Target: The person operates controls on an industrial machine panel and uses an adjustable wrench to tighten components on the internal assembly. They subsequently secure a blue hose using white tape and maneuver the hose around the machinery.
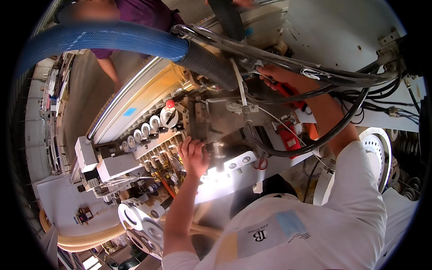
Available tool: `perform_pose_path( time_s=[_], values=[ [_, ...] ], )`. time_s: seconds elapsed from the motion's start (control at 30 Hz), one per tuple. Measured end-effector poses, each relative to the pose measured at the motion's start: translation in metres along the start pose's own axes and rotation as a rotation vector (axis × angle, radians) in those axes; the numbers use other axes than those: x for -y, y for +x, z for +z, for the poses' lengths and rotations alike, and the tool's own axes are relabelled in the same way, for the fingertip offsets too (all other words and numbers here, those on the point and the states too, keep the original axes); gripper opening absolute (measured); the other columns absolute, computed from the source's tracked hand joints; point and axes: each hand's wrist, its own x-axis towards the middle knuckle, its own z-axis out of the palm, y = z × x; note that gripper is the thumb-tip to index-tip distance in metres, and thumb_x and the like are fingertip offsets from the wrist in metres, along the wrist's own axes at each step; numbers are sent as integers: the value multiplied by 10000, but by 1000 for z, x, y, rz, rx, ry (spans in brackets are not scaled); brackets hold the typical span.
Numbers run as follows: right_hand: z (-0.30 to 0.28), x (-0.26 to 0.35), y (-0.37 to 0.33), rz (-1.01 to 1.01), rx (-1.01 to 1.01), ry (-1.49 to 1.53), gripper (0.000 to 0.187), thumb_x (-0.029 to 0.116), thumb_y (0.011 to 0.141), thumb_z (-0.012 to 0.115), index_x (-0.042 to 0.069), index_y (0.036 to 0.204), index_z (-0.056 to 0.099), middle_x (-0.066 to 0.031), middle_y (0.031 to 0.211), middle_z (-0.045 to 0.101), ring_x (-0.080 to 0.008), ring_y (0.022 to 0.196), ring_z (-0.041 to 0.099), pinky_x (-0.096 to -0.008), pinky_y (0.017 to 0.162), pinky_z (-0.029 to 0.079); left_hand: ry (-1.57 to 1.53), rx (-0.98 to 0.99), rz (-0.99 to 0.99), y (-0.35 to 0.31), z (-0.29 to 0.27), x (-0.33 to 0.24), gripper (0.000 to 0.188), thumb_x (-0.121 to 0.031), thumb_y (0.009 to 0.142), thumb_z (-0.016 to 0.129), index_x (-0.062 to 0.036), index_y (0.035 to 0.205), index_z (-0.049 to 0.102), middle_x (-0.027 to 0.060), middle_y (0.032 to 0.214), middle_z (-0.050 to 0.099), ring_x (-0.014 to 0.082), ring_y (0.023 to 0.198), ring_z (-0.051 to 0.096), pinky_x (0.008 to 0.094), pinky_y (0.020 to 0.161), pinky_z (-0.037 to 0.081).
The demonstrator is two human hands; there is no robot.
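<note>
A: Where is the left hand (194,155)?

B: Low in the middle of the machine (211,117), fingers curled against a small metal part (218,150) just right of it. Whether it truly grips that part, I cannot tell; the glare below hides the fingertips.

A: And the right hand (270,74)?

B: Higher up, reaching in behind a bundle of black cables (315,74). It is clenched around a red-handled tool (288,92), whose handle runs down along the wrist.

A: What lies around them?

B: Left of the left hand, a row of round gauges (144,130) with a red knob (170,103) above. A thick blue hose (99,38) arcs over the top. White perforated discs (141,222) sit at lower left, beside a tan ribbed hose (85,240). Another person in a purple top (144,13) stands at the far side.
</note>
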Motion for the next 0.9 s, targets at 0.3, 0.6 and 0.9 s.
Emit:
perform_pose_path(
  time_s=[0.3, 0.6, 0.9],
  values=[
    [-15, 62, -25, 82, -35, -221, 397, 446, 1110, 615, 59, 1045, 680, -11, 803, 636, -103, 664, 573, -274, 605, 483, -18, -3, 8, 4, -1, -1, 260, -183, 853, 711, -145, 1108, 677, 39, 1277, 644, 328, 1409, 490, 586, 1198, 336],
    [-13, 68, -20, 236, -119, -137, 464, 509, 1115, 590, 81, 953, 662, 12, 709, 588, -100, 606, 528, -279, 594, 459, -40, -11, 17, 4, 2, 3, 244, -173, 856, 714, -139, 1094, 676, 39, 1256, 647, 321, 1413, 490, 585, 1204, 335],
    [19, 42, -39, 218, -258, -258, 512, 510, 1121, 551, 65, 895, 666, -8, 717, 627, -121, 565, 571, -303, 516, 449, -32, -2, -5, 1, 2, 2, 275, -177, 849, 715, -153, 1120, 677, 20, 1281, 643, 286, 1435, 487, 568, 1240, 330]
  ],
)
